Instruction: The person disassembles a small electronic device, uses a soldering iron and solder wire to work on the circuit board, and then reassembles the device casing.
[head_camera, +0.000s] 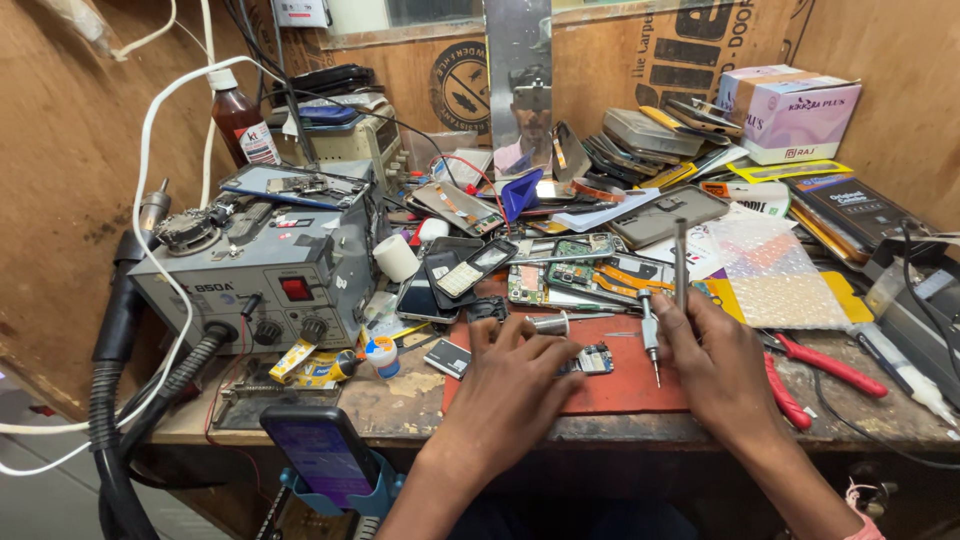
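**benchrat:** Purple-screened phone (322, 452) sits closest, clipped at the bench edge. Past it, left hand (512, 375) lies flat, fingers spread, pinning the small circuit board (594, 359).

**solderfan:** And the right hand (712, 352)?

**benchrat:** Closed around a screwdriver (649, 335), shaft upright, tip pointing 6 o'clock. Board lies at its 9 o'clock, just beside it on the red mat (630, 385).

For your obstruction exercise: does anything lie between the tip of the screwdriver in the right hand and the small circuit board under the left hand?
Nothing visible does. Only bare red mat separates the screwdriver in the right hand from the circuit board beneath the left hand.
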